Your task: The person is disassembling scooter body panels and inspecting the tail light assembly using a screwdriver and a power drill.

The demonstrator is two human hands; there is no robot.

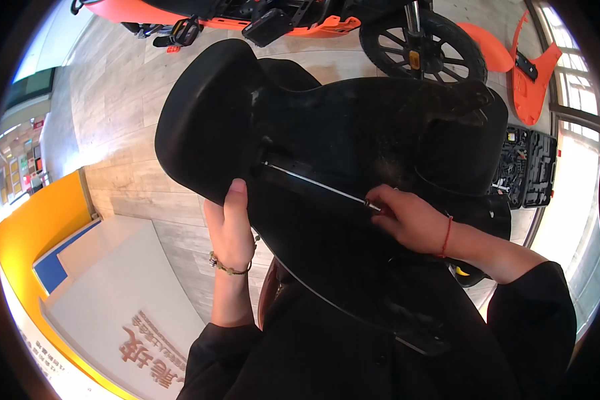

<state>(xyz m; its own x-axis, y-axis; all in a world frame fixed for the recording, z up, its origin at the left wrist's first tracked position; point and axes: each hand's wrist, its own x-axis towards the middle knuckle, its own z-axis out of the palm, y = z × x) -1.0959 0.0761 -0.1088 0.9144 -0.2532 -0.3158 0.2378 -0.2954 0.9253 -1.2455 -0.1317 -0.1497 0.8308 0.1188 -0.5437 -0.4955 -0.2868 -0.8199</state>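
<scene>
A large, curved black plastic panel (327, 133) lies across my lap, its broad rounded end toward the left. My left hand (232, 223) grips its near left edge, thumb on top and fingers hidden underneath. In my right hand (407, 217) I pinch one end of a long thin metal rod (317, 183), which looks like a screwdriver shaft. Any handle is hidden by the hand. The rod slants up to the left along the panel, and its far tip meets a dark recess near the rounded end. Whether the tip sits inside a hole, I cannot tell.
Beyond the panel stands an orange and black two-wheeled vehicle with a black wheel (423, 50). Orange body parts (537, 73) lie at the far right, above an opened black tool case (523, 167). A white board (123, 280) and a yellow panel (40, 227) stand at the left.
</scene>
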